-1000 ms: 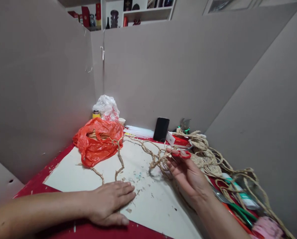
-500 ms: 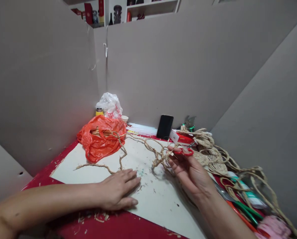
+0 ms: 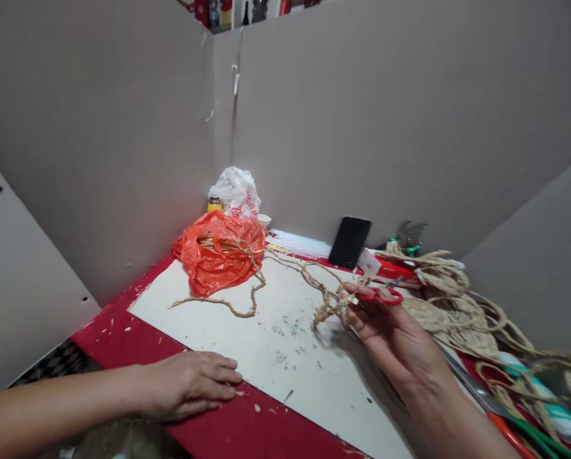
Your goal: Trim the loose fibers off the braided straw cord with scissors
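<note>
My left hand [image 3: 194,384] rests palm down at the near edge of the white board [image 3: 266,344], fingers stretched out and nothing held. My right hand [image 3: 395,341], palm turned up, grips a tangle of twine-wrapped stems [image 3: 330,307] by its right end. Small red-handled scissors [image 3: 385,296] are at the same fingers, apparently hooked on them; the exact hold is partly hidden. From the tangle, thin twisted strands run left over the board. A longer twine-wrapped strand [image 3: 254,299] curves across the board's left part, its loop reaching the orange plastic bag [image 3: 222,271].
Coils of rope [image 3: 452,319], green-handled shears [image 3: 529,433] and a green-and-white packet [image 3: 543,398] crowd the right side. A black phone [image 3: 349,242] leans on the back wall beside white sticks [image 3: 302,244]. A white plastic bag [image 3: 237,191] stands behind the orange one. Scraps dot the red table [image 3: 127,331].
My left hand has slid left and toward me, off the middle of the board to its near edge. The right hand still holds the twine-wrapped tangle. The view has turned slightly left and down.
</note>
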### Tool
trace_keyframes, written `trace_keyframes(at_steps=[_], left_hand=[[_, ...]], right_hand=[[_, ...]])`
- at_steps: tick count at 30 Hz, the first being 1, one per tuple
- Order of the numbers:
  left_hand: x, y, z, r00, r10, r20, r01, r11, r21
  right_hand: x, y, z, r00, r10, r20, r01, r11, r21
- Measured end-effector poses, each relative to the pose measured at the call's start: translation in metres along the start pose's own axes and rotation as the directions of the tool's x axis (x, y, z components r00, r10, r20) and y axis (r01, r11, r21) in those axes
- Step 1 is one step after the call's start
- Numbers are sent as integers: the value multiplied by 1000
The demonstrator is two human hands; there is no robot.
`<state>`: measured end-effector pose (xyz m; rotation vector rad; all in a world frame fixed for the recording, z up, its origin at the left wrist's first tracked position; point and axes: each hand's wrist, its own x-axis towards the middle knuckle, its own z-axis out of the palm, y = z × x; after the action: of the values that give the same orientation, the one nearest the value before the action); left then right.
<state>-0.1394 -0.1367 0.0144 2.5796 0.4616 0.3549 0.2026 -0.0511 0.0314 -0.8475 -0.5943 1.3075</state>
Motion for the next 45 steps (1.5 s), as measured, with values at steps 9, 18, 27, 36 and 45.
trace_keyframes(at_steps=[9, 18, 27, 36, 45], left_hand=[[-101, 27, -21, 736, -665, -124, 666, 680, 308], [-23, 46, -78, 713, -667, -217, 694, 715, 83], [156, -25, -23, 974, -191, -125, 136, 925, -355], [173, -69, -68, 939, -321, -125, 330, 942, 63], [132, -67, -223, 760, -381, -527, 639, 587, 497]], right_hand=[[10, 11, -13, 997, 70, -44, -74, 992, -102], [-6, 0, 1, 999, 34, 27, -31, 995, -100], [-32, -21, 18, 981, -97, 166, 122, 981, -152], [-12, -75, 3, 894, -431, -125, 431, 902, -23], [-10, -99, 0, 818, -422, -390, 499, 859, 117]])
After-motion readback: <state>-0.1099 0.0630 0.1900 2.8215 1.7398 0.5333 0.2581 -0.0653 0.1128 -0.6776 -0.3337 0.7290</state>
